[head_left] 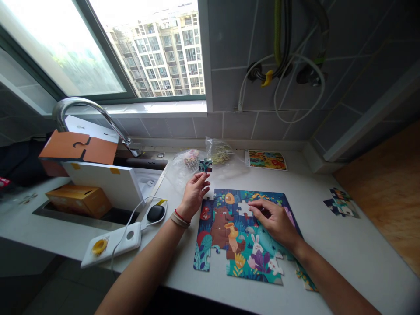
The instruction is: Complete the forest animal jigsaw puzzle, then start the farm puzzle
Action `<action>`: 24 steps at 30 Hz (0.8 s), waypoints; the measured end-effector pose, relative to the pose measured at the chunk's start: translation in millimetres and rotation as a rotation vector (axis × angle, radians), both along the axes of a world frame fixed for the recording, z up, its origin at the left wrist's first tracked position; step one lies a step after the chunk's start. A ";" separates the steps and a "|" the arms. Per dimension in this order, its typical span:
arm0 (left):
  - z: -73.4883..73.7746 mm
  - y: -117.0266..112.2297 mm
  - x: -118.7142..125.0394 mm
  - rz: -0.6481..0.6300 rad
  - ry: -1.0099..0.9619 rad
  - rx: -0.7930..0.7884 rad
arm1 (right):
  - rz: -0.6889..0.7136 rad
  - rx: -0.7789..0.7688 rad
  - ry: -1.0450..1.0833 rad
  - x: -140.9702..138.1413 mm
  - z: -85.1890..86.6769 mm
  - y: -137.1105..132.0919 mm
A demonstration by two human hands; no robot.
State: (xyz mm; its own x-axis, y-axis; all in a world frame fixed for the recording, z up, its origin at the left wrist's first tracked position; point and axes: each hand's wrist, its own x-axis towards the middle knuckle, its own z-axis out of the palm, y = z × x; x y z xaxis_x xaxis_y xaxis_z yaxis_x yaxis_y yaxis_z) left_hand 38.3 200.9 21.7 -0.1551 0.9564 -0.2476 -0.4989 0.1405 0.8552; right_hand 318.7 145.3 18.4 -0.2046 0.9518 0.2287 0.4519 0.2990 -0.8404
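Observation:
My left hand [194, 195] is raised just past the upper left corner of a partly assembled jigsaw puzzle [234, 227], its fingers pinching a dark puzzle piece [205, 165]. The puzzle shows a brown bear, rabbits and plants, with a white gap in its upper middle and another along the lower left edge. Over the right half rests my right hand [274, 221], thumb and forefinger close together at the right side of the upper gap. Whether anything small is between those fingertips is hidden.
Behind the puzzle lie clear plastic bags [221, 153] and a colourful picture card [266, 160]. Loose puzzle pieces [341, 203] lie at the right. On the left are a power strip [111, 244], a black round device [155, 213], a cardboard box [78, 200] and a faucet [92, 105].

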 end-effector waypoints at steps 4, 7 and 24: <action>-0.5 -0.8 0.5 -0.010 0.017 0.010 | 0.007 -0.001 -0.004 0.5 0.0 0.0; -0.1 -1.6 0.7 -0.023 0.039 0.019 | 0.011 0.006 -0.009 0.7 0.1 -0.3; 4.9 -21.9 26.0 -0.399 0.329 0.213 | 0.021 -0.014 -0.016 0.8 0.9 -0.6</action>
State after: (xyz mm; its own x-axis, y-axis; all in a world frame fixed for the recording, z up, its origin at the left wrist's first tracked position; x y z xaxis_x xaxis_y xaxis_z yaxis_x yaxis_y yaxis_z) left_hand 64.3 179.1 26.6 0.1928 0.9804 -0.0417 -0.1446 0.0704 0.9870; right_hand 319.4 144.7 19.3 -0.2277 0.9503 0.2124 0.4589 0.2971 -0.8373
